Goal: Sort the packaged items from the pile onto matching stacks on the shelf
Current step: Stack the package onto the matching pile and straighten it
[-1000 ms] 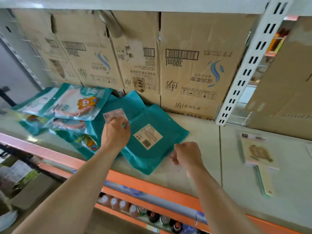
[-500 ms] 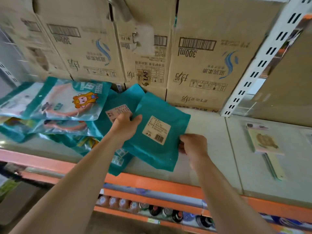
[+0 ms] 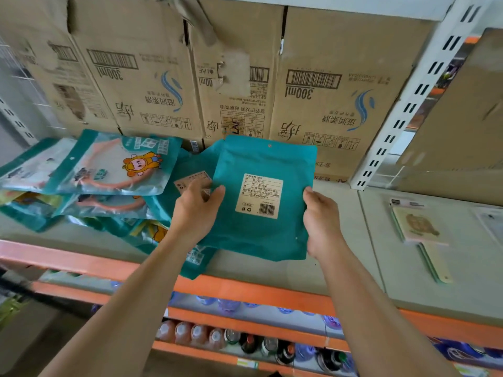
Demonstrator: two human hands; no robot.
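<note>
A teal packet with a beige barcode label faces me, back side up, lifted above the grey shelf. My left hand grips its left edge and my right hand grips its right edge. To the left lies a loose pile of teal packets, some showing a cartoon figure and an orange ring through a clear window. Another teal packet lies label up just behind my left hand. Further packets sit under the pile, partly hidden.
Upside-down cardboard boxes line the back of the shelf. A stack of flat paddle-shaped cards lies on the right. A white slotted upright stands at the right. Bottles fill the lower shelf behind the orange shelf rail.
My right hand closed on the teal packet's right edge. Both hands raised it off the pile and turned it square to me. The camera moved closer to the shelf.
</note>
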